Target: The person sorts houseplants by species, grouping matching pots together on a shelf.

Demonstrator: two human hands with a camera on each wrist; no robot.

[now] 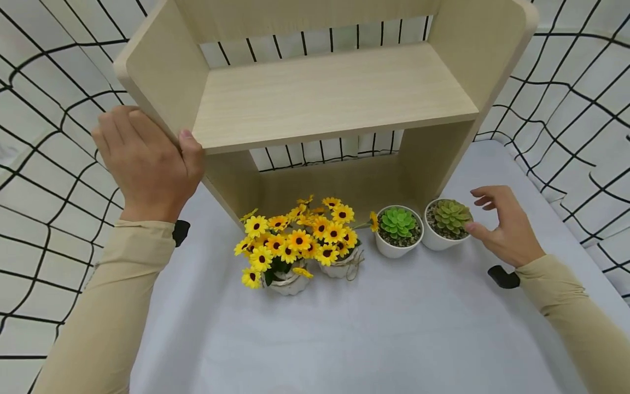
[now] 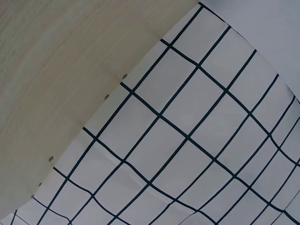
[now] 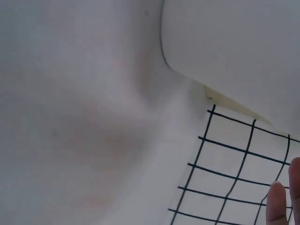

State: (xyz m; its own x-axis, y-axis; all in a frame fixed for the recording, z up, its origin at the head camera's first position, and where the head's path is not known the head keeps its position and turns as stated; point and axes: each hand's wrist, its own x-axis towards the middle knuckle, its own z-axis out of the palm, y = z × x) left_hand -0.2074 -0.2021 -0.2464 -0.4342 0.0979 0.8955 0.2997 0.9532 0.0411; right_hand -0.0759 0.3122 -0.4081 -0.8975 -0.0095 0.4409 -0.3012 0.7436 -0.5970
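Note:
A two-tier light wood shelf (image 1: pixel 339 98) stands on the white cloth. My left hand (image 1: pixel 147 158) grips the front edge of its left side panel, thumb at the front and fingers along the outer face. The left wrist view shows the panel's wood (image 2: pixel 61 70) close up. My right hand (image 1: pixel 512 224) is beside a white pot (image 1: pixel 438 239) with a yellow-green succulent (image 1: pixel 450 216). Its thumb tip is right at the plant's edge, with fingers spread apart from the thumb. In the right wrist view, the white pot (image 3: pixel 234 51) looms close and the fingertips (image 3: pixel 276 201) show at the corner.
Another white pot with a bright green succulent (image 1: pixel 398 222) stands to the left of the first. Two pots of yellow artificial flowers (image 1: pixel 297 241) are in front of the shelf's lower left. Black-lined grid fabric (image 1: pixel 49 180) hangs on both sides and behind. White cloth (image 1: pixel 354 334) covers the table.

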